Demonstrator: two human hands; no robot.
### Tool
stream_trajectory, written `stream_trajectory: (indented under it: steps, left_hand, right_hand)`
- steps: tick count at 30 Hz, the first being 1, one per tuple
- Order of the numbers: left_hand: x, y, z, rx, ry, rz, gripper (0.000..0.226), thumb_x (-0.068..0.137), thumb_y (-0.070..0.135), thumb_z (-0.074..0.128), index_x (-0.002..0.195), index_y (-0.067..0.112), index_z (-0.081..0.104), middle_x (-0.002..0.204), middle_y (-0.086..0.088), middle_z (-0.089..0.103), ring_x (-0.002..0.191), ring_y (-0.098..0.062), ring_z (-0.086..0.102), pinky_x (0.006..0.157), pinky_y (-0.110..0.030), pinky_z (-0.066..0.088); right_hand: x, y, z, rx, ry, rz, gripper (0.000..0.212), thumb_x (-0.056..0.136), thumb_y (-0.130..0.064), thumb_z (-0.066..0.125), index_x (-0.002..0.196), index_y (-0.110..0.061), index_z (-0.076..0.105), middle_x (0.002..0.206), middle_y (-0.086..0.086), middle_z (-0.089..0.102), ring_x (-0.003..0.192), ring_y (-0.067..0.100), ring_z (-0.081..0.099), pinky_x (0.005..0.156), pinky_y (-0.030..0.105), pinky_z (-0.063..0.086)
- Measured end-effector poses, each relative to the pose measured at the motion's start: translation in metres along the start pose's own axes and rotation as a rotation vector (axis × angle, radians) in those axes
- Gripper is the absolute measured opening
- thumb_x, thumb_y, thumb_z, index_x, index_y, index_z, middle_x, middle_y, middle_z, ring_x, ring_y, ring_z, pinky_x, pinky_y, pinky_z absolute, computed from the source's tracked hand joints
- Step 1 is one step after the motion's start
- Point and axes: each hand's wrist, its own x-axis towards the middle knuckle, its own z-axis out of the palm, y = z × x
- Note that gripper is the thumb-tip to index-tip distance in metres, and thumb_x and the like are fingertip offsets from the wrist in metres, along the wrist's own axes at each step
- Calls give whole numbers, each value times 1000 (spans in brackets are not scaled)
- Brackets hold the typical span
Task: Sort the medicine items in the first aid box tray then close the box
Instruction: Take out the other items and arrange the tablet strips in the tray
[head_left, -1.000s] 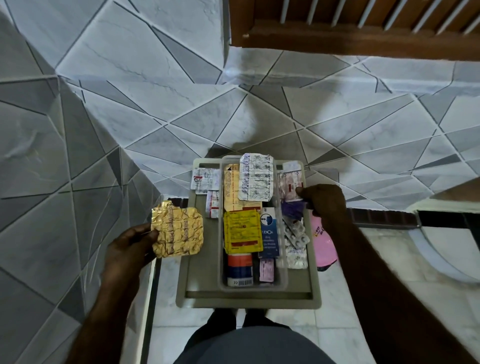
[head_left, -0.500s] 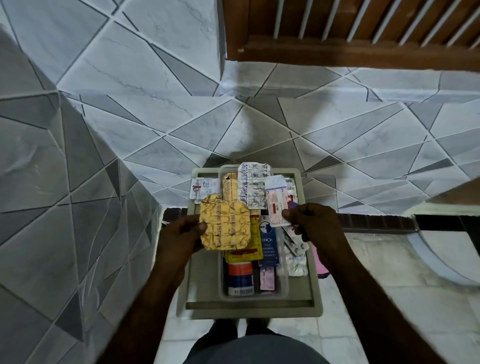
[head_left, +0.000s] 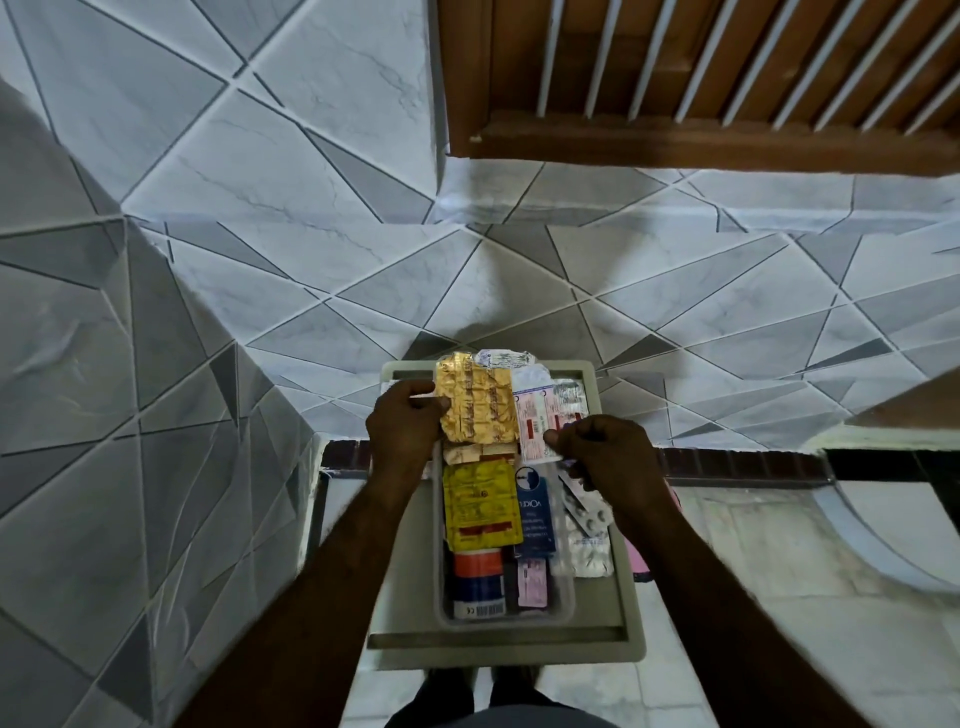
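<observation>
Nearest, I see the clear tray (head_left: 441, 597) inside the grey box (head_left: 631, 613), holding a yellow packet (head_left: 480, 506) and blue carton (head_left: 535, 519). Farther up, my left hand (head_left: 402, 431) pinches a gold blister sheet (head_left: 478, 402); my right hand (head_left: 608, 457) grips a white-and-red strip (head_left: 535, 421) over the tray's far end.

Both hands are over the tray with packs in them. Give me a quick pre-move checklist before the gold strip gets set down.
1. Left hand grips gold foil strip: ok.
2. Right hand holds white-and-red pack: ok.
3. Gold strip over clear inner tray, far end: ok.
4. Free spot under it: cannot tell, hidden.
5. Grey box steady on ledge: cannot tell.
6. Lid in view for closing: not ok.
</observation>
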Motion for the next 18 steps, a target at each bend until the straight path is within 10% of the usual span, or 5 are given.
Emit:
stream_trajectory:
  steps: [5, 18]
  left_hand:
    - [-10, 18, 17, 272, 124, 168, 24, 86, 17, 70, 109, 11, 70, 106, -6, 73, 99, -21, 67, 80, -25, 45]
    - [-20, 3, 18, 634, 66, 308, 33, 89, 15, 60, 121, 17, 61, 116, -9, 62, 106, -26, 58, 81, -29, 42]
  right_hand:
    - [6, -2, 10, -34, -32, 26, 16, 80, -23, 78, 74, -11, 70, 71, 8, 72, 57, 15, 59, 54, 31, 49]
    - [-14, 17, 8, -72, -20, 115, 14, 80, -21, 78, 86, -12, 70, 77, 5, 74, 57, 11, 64, 52, 25, 50]
